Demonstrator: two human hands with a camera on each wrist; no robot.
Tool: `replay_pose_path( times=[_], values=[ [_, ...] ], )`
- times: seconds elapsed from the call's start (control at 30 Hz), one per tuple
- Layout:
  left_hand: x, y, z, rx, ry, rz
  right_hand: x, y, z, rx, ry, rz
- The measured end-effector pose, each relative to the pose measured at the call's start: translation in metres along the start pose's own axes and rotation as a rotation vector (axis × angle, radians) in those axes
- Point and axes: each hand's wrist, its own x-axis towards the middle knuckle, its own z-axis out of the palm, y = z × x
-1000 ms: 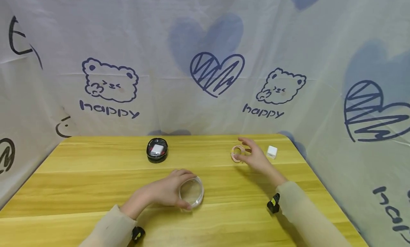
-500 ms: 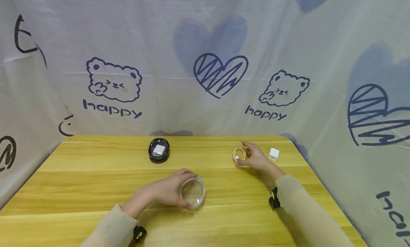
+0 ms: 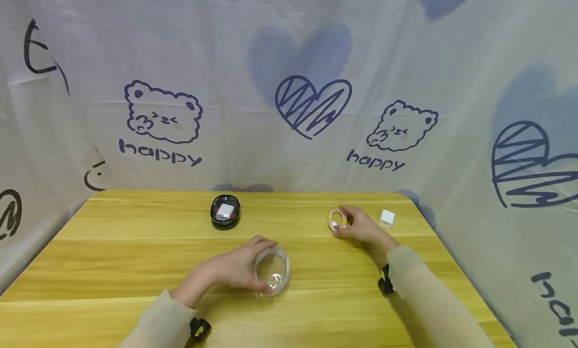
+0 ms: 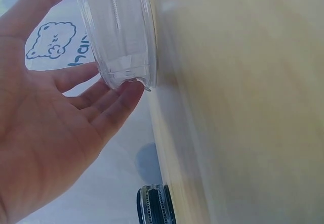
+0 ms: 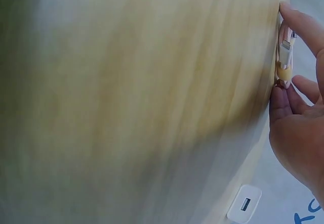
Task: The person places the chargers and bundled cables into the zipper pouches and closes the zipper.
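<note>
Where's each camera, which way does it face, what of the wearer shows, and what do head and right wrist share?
Head: on the head, facing forward and down at the table and backdrop; left hand, right hand and both sleeves show.
Left wrist: on that wrist, facing along the left hand to the clear case; only this hand shows.
Right wrist: on that wrist, facing over the table to the cable; only right hand shows.
Shared, head and right wrist: right hand, cable, plug, table, backdrop.

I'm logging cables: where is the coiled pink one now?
In the head view's right half, the right hand holds the cable, left of the white adapter.
</note>
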Motion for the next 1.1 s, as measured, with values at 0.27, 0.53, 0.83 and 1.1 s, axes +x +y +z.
replay_pose_path(
  times=[0.27, 0.53, 0.83, 1.1],
  values=[
    [0.000, 0.000, 0.001, 0.000, -0.004, -0.017, -0.002, -0.005, 0.003, -0.060, 0.015, 0.015],
    [0.000, -0.001, 0.001, -0.005, 0.003, -0.024, -0.005, -0.012, 0.006, -0.048, 0.039, 0.053],
    [-0.001, -0.001, -0.001, -0.010, 0.013, -0.027, -0.010, -0.024, 0.012, 0.106, 0.046, 0.083],
    [0.000, -0.001, -0.002, -0.016, 0.006, -0.021, -0.020, -0.048, 0.020, 0.133, 0.068, 0.057]
  ],
)
